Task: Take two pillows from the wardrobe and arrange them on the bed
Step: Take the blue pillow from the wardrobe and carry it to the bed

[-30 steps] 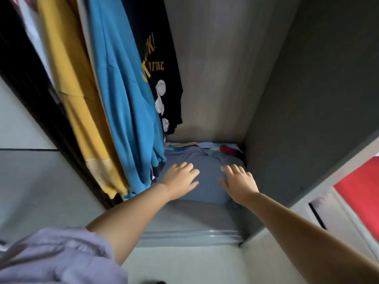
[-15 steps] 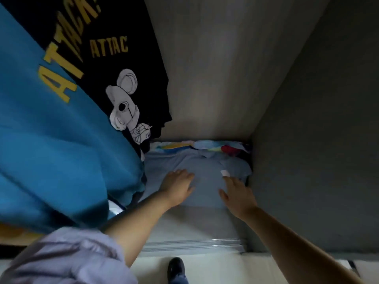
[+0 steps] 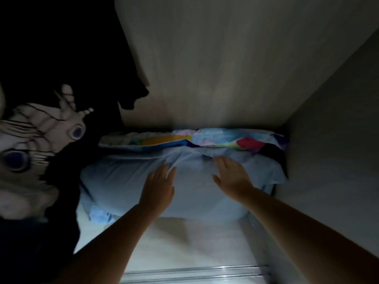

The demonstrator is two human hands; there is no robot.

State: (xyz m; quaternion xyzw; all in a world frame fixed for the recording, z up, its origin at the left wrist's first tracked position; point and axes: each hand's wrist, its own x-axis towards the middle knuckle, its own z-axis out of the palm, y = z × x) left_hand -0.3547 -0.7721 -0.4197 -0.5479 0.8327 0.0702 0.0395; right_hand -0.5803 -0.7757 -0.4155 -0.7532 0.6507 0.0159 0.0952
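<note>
A light blue pillow [image 3: 123, 181] lies on the wardrobe floor [image 3: 184, 242], filling most of its width. Behind it, against the back wall, a second pillow [image 3: 221, 138] with a bright multicoloured cover is partly hidden by the blue one. My left hand [image 3: 159, 188] rests flat on top of the blue pillow near its middle, fingers spread. My right hand [image 3: 232, 176] lies flat on the same pillow a little further right and back, fingers apart. Neither hand grips the fabric.
A black T-shirt [image 3: 41, 140] with a white cartoon print hangs at the left, close to the camera, over the pillow's left end. The grey side wall [image 3: 338, 160] closes in on the right. A metal sliding-door rail [image 3: 194, 272] runs along the front edge.
The camera has moved down and deeper into the wardrobe, so the pillows look larger. Both hands slid further back across the blue pillow and now lie flat on it.
</note>
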